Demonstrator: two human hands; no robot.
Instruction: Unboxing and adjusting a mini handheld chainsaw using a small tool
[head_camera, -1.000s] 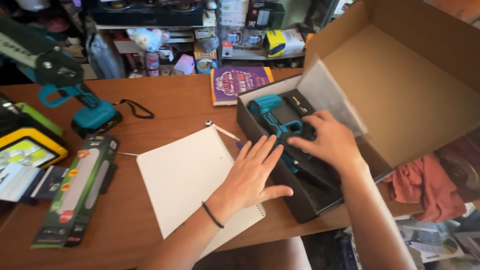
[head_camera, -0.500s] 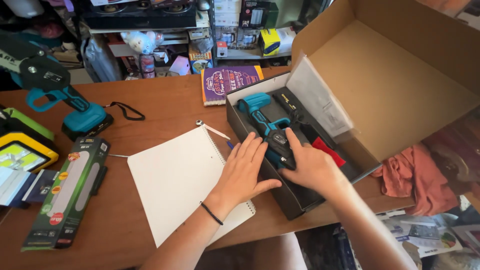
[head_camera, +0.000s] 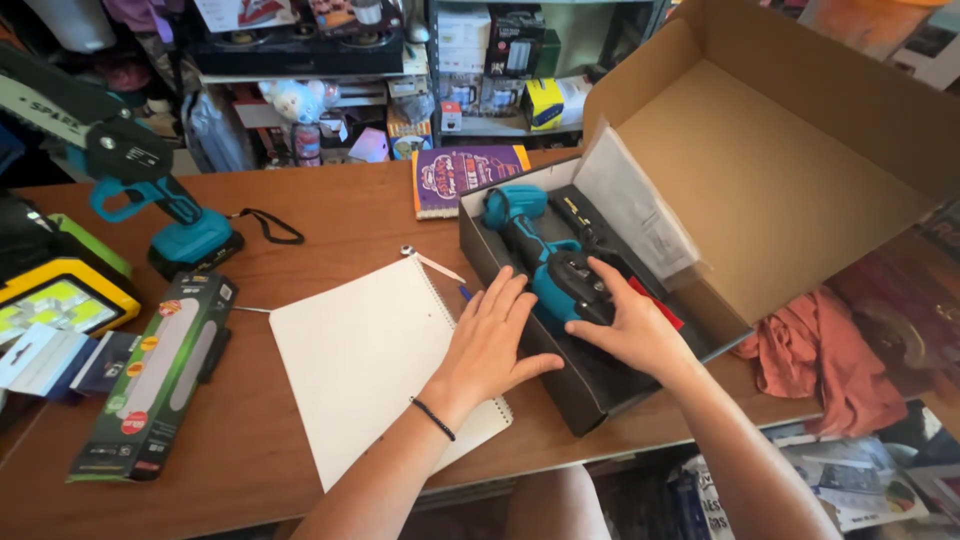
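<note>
An open cardboard box (head_camera: 800, 190) with a black inner tray stands on the wooden table (head_camera: 330, 210), its lid tilted back. Inside lies a teal and black power tool (head_camera: 535, 250). My right hand (head_camera: 630, 325) rests on the tool's black rear part, fingers curled over it. My left hand (head_camera: 490, 340) lies flat against the box's near left wall, fingers spread, with a black band on the wrist. A clear plastic sleeve with papers (head_camera: 635, 215) leans inside the box.
A white spiral notepad (head_camera: 365, 360) lies left of the box. A teal mini chainsaw (head_camera: 130, 175), a long green and black package (head_camera: 160, 375) and a yellow lamp (head_camera: 50, 300) sit at the left. A purple book (head_camera: 465, 175) is behind, an orange cloth (head_camera: 825, 355) at the right.
My right hand slid along the tool toward me and now covers its rear part. The left hand shifted slightly against the box's side. The view moved closer.
</note>
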